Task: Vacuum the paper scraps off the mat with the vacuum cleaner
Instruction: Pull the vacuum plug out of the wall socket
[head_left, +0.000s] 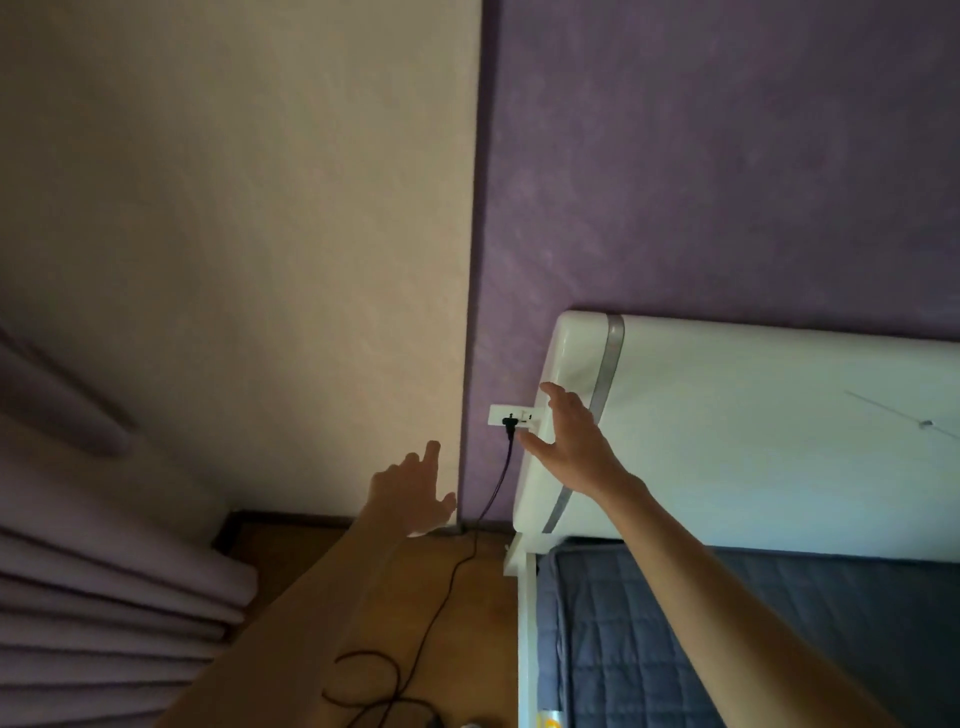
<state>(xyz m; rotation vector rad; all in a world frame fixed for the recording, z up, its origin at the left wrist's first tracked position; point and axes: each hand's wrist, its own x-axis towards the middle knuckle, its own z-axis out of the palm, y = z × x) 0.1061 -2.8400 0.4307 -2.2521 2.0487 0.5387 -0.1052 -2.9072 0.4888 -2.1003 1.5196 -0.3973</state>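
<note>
— While both your hands hang spread and empty by the socket (511, 414), you are at the power step, I'd judge. The plug (509, 427) sits in the socket, and its black cord (467, 552) drops down the purple wall (675, 156) to the floor (483, 623).

— Agreed. Your right hand (566, 441) hovers with its thumb just beside the plug and its fingers over the left edge of the headboard (753, 441). Your left hand (410, 493) is open near the corner where that wall meets the pale wall (260, 260). Neither pinches anything.

— Whether you are seating the plug or about to pull it, I cannot tell. The vacuum cleaner, the mat and the paper scraps are all out of view. Only the cord, looping at the floor's near edge, hints where the machine lies.

— So if the plug is home, the next move calls for turning away and following that cord down to the cleaner.

— Mind the room. The floor strip between the curtain (104, 597) folds on the left and the bed (727, 649) on the right is narrow, and the cord's loop lies across it. Step over it, not into it.

— The headboard edge is also close to your right wrist, so draw that arm straight back to avoid snagging the cord.
</note>
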